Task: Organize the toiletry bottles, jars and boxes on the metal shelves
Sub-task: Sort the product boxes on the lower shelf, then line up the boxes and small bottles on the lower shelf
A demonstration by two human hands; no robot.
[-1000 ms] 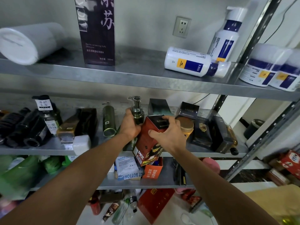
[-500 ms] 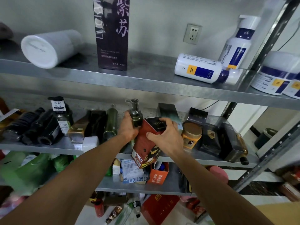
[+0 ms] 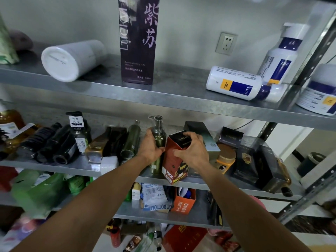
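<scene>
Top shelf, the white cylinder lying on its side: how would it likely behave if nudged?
The white cylinder is round and lies on its side, so it would probably roll. Its flat end sits at the front edge of the top shelf, so a nudge might send it off.

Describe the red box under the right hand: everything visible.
The red box is a tall cardboard carton with red-brown sides, a black top with small print, white PICC lettering and a yellow graphic low down. It is tilted, its base at the front edge of the middle shelf. The right hand grips its top. The green pump bottle, held by the left hand, stands close on its left.
</scene>
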